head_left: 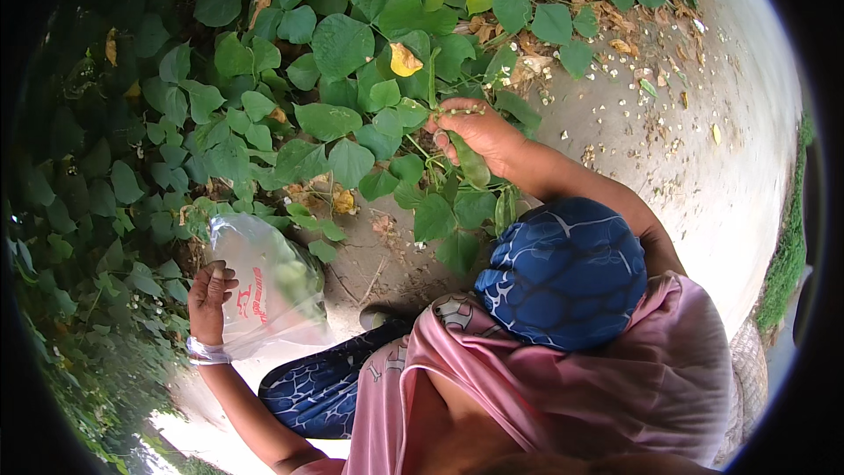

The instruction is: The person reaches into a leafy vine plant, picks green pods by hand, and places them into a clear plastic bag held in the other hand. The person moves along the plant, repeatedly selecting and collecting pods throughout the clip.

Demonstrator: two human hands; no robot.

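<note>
At the edge of the bean vines, my right hand (483, 136) is closed round a thin stalk. A broad flat green bean pod (469, 161) hangs below its fingers, and a slender green pod-like piece (432, 79) sticks up above them. Lower left, my left hand (209, 299) has curled fingers against the side of a clear plastic bag (264, 299) with red print. The bag's twisted white handle (207, 352) loops round my left wrist. Green pods (299, 277) show blurrily through the plastic. What lies inside the left fingers is partly hidden.
Dense bean leaves (343, 44) fill the left and top. Pale concrete ground (598, 114) at right is strewn with dry leaves and small white petals. My knees in blue patterned trousers (563, 273) and a pink top (563, 378) take up the lower middle.
</note>
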